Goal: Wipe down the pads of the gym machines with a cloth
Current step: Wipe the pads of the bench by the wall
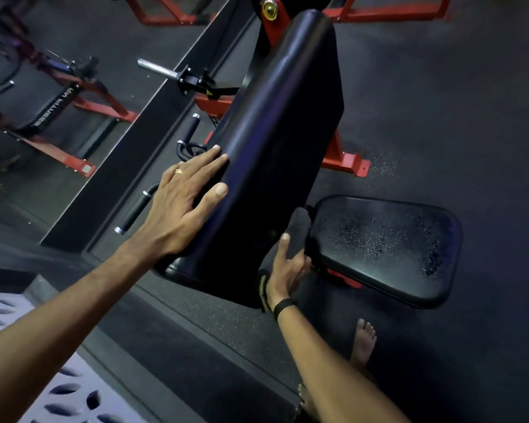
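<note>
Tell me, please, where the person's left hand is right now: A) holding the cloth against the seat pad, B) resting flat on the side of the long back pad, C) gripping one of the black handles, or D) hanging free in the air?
B: the left hand lies with straight fingers flat on the left side of the long black back pad, while the right hand holds the dark cloth low at the pad's right edge.

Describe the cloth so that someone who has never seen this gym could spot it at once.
Find the long black back pad that slants through the middle of the view, then follow it down to its lower right edge, beside the flat seat pad. The dark cloth is bunched there in the right hand. Unlike the smooth, shiny pads, it is soft, matte and crumpled.
</note>
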